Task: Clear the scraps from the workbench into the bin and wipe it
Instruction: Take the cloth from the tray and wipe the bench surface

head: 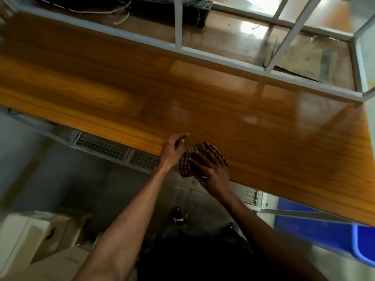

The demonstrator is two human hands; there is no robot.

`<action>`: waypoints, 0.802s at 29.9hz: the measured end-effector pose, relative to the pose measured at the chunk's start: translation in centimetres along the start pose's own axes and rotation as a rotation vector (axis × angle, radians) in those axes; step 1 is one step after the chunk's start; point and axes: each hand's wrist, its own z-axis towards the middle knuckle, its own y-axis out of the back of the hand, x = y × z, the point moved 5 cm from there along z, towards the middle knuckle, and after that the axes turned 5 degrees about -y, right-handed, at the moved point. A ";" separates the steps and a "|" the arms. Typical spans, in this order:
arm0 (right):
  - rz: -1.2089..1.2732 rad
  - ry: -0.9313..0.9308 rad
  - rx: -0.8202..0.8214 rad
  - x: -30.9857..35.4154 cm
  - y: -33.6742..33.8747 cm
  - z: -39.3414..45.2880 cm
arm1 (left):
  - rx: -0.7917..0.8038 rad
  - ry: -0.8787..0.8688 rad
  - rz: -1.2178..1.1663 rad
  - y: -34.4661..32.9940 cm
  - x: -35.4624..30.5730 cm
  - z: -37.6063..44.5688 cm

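A long wooden workbench (203, 102) runs across the head view, tilted by the camera angle. A dark checked cloth (187, 162) lies bunched at the bench's near edge. My right hand (211, 171) presses flat on top of the cloth, fingers spread over it. My left hand (172, 151) sits right beside it on the left, touching the cloth's edge, fingers curled loosely at the bench edge. No scraps show on the wood. A blue bin (316, 230) stands on the floor under the bench's right end.
A white metal frame (178, 23) rises along the bench's far side. A keyboard (194, 5) and cables lie beyond it. A wire mesh tray (105, 147) hangs under the bench. Cardboard boxes (40, 236) stand at lower left on the floor.
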 end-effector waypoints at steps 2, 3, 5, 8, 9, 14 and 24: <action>-0.004 0.030 -0.003 -1.1 0.7 -1.1 | -0.024 0.009 -0.020 1.7 0.9 0.0; -0.002 0.027 -0.020 -1.5 0.9 -1.4 | -0.034 0.024 -0.039 2.4 1.4 -0.1; 0.006 0.009 -0.066 -1.2 0.8 -1.2 | -0.063 0.051 -0.065 3.8 2.3 -0.2; -0.003 0.024 -0.066 1.6 -0.4 0.8 | -0.100 0.049 -0.068 6.1 3.3 -0.3; -0.009 0.036 -0.055 2.8 -0.9 1.6 | -0.115 0.040 -0.053 6.9 3.6 -0.2; -0.006 0.053 0.043 9.4 -4.0 7.0 | -0.141 0.024 0.145 11.9 6.1 0.0; -0.074 0.280 0.275 16.9 -6.8 14.7 | -0.140 0.092 0.268 20.6 10.0 0.0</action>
